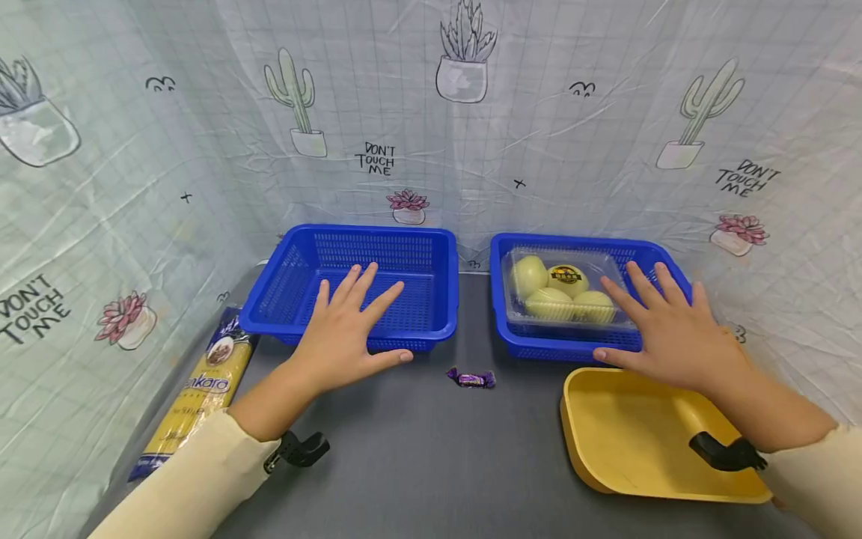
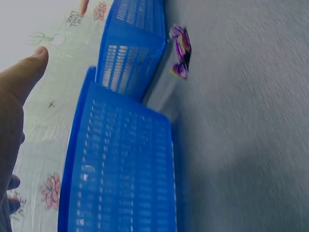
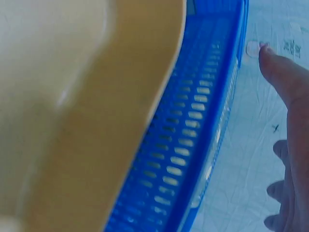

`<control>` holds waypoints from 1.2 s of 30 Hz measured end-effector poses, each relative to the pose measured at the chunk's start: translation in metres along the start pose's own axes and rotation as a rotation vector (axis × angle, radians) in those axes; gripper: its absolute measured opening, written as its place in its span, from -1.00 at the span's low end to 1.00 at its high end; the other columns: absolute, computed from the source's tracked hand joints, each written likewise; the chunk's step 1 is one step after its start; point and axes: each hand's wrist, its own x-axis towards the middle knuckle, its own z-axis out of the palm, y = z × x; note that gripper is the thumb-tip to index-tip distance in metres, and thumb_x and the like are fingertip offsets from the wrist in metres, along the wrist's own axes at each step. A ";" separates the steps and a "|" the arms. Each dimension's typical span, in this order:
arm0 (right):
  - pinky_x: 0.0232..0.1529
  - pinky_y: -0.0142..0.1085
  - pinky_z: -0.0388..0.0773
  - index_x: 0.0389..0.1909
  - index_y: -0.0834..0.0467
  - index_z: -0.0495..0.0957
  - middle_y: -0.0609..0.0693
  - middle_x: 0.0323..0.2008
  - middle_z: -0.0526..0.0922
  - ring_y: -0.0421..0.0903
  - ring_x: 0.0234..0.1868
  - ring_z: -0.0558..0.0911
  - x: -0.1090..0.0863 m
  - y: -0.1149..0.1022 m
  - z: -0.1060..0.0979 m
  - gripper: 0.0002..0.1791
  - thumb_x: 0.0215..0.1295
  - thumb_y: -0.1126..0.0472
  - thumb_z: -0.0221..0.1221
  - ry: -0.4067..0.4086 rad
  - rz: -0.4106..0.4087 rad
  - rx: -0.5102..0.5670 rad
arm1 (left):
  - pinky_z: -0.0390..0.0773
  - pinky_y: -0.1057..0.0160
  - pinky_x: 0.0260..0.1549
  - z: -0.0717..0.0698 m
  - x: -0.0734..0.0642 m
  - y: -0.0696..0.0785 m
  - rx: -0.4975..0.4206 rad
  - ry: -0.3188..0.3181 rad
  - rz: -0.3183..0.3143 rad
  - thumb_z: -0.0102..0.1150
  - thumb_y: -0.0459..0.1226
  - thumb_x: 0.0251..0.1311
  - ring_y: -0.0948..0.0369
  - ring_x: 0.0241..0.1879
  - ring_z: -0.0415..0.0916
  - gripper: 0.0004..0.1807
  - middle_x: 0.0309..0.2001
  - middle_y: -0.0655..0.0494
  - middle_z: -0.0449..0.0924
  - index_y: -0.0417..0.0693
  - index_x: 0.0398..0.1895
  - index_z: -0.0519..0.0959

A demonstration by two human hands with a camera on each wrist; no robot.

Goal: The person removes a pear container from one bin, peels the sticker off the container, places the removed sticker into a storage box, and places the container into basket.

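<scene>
My left hand [image 1: 343, 333], fingers spread, hovers over the near rim of the left blue basket [image 1: 447, 329] and holds nothing. That basket has slotted sides and a bare floor. With its fingers also spread, my right hand [image 1: 680, 337] is above the near right part of the right blue basket [image 1: 515, 348]. A clear plastic box [image 1: 613, 273] of several pale green round fruits [image 1: 528, 275], with a dark label, lies in this basket. Between the hands, a purple wrapped candy [image 1: 474, 379] rests on the grey table; the left wrist view shows the candy [image 2: 182, 50] too.
A yellow tub [image 1: 633, 442] stands in front of the right basket, under my right forearm. On the left, a pack of pasta [image 1: 205, 385] lies along the table by my left sleeve. A printed cloth [image 1: 404, 97] hangs behind and at both sides.
</scene>
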 end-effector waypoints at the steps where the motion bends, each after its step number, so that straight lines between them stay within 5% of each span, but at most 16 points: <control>1: 0.31 0.70 -0.26 0.78 -0.12 -0.14 0.33 0.71 -0.18 0.54 0.63 -0.24 0.002 0.002 -0.001 0.27 0.25 -0.65 0.15 -0.011 -0.001 0.006 | -0.16 -0.57 0.45 0.001 0.002 0.003 -0.011 0.010 0.008 0.05 0.60 0.18 -0.17 0.70 -0.24 0.12 0.74 -0.11 -0.12 0.36 0.74 0.13; 9: 0.33 0.66 -0.06 0.76 -0.04 -0.03 0.37 0.68 -0.04 0.56 0.60 -0.05 0.023 0.026 0.000 0.21 0.29 -0.55 0.22 -0.044 -0.013 0.059 | -0.03 -0.46 0.50 0.009 0.022 0.028 -0.121 0.057 0.053 0.07 0.44 0.36 -0.16 0.68 -0.12 -0.04 0.71 -0.12 0.01 0.29 0.71 0.21; 24: 0.37 0.59 0.04 0.72 0.13 0.05 0.48 0.62 0.05 0.58 0.55 0.07 0.057 0.061 0.003 0.13 0.38 -0.38 0.28 -0.132 -0.019 0.172 | 0.14 -0.35 0.50 0.029 0.063 0.070 -0.347 0.057 0.018 0.10 0.28 0.48 -0.10 0.66 0.01 -0.19 0.68 -0.05 0.10 0.24 0.69 0.26; 36: 0.37 0.53 0.16 0.66 0.28 0.15 0.50 0.53 0.25 0.55 0.49 0.24 0.076 0.081 0.005 -0.01 0.46 -0.23 0.26 -0.220 0.003 0.351 | 0.34 -0.31 0.41 0.040 0.076 0.110 -0.528 0.042 0.069 0.09 0.14 0.55 -0.08 0.62 0.10 -0.30 0.67 -0.02 0.14 0.16 0.65 0.33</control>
